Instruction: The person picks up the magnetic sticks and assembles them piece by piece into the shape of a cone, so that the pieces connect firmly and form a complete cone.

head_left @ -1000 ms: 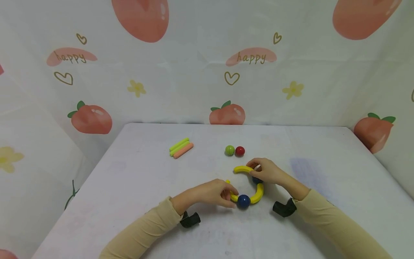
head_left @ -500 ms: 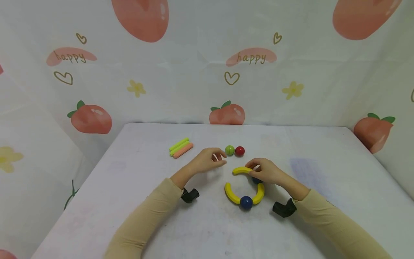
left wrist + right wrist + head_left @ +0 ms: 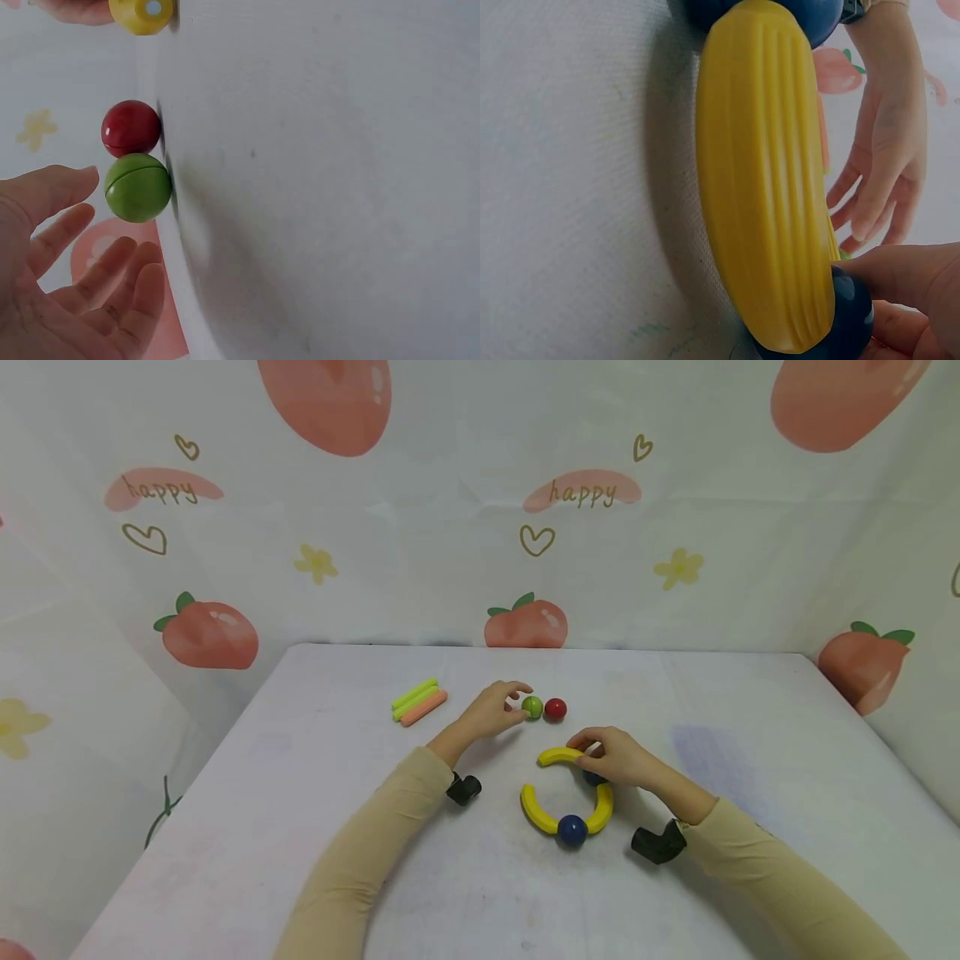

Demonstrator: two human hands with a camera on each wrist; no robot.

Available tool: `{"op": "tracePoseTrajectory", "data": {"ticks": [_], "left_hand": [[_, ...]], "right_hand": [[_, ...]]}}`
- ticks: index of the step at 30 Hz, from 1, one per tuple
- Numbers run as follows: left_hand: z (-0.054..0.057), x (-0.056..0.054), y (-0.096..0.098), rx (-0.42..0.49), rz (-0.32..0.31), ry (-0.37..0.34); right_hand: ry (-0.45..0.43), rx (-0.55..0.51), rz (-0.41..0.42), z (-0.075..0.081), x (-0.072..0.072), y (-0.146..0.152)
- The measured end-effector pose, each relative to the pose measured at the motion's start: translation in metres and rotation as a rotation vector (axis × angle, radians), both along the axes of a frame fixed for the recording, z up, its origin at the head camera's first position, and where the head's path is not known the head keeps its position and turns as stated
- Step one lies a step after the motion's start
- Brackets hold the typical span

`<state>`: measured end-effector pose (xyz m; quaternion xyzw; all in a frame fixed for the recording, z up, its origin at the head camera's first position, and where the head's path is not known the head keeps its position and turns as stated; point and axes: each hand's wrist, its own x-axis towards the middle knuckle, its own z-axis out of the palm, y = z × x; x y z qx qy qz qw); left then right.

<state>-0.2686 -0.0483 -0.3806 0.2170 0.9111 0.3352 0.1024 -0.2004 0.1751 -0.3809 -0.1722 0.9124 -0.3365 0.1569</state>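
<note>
My left hand [image 3: 495,710] is beside a green ball [image 3: 532,707], fingers parted. In the left wrist view the thumb and fingertips come close to this green ball [image 3: 138,187], with a gap between them. A red ball [image 3: 131,128] touches its other side. My right hand [image 3: 617,756] pinches a yellow curved bar [image 3: 557,756] at the end by a dark blue ball [image 3: 595,777], which it partly hides. From that ball a ring-like chain goes on through another yellow curved bar [image 3: 765,172], a second blue ball [image 3: 572,831] and a third yellow bar [image 3: 536,810], with a gap at its left.
Two yellow-green sticks [image 3: 415,693] and an orange stick [image 3: 424,708] lie side by side at the back left of the white table [image 3: 300,827]. Behind it hangs a cloth [image 3: 435,543] printed with peaches. A black wrist camera [image 3: 658,843] sits under the right forearm.
The left hand has left the near-left yellow bar and moved up and away to the green ball. The right hand stays at the far bar, while the chain has shifted slightly.
</note>
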Motion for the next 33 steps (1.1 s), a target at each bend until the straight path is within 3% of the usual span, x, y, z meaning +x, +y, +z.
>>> {"op": "tracePoseTrajectory", "data": {"ticks": [5,9,20,26,33], "left_hand": [[0.000,-0.003,0.004,-0.080,-0.017,-0.028],[0.001,-0.003,0.005,-0.094,-0.026,-0.043],[0.003,-0.004,0.015,-0.148,0.035,-0.036],[0.002,0.000,0.011,-0.116,0.063,-0.056],[-0.004,0.006,-0.006,-0.064,0.033,-0.090]], "right_hand": [[-0.015,-0.003,-0.003,0.000,0.001,-0.001],[-0.022,-0.010,-0.003,0.000,0.001,-0.001],[-0.020,-0.006,-0.008,0.000,0.000,-0.001],[-0.023,-0.007,-0.012,0.000,0.000,0.000],[-0.006,-0.016,-0.027,-0.002,-0.003,0.003]]}}
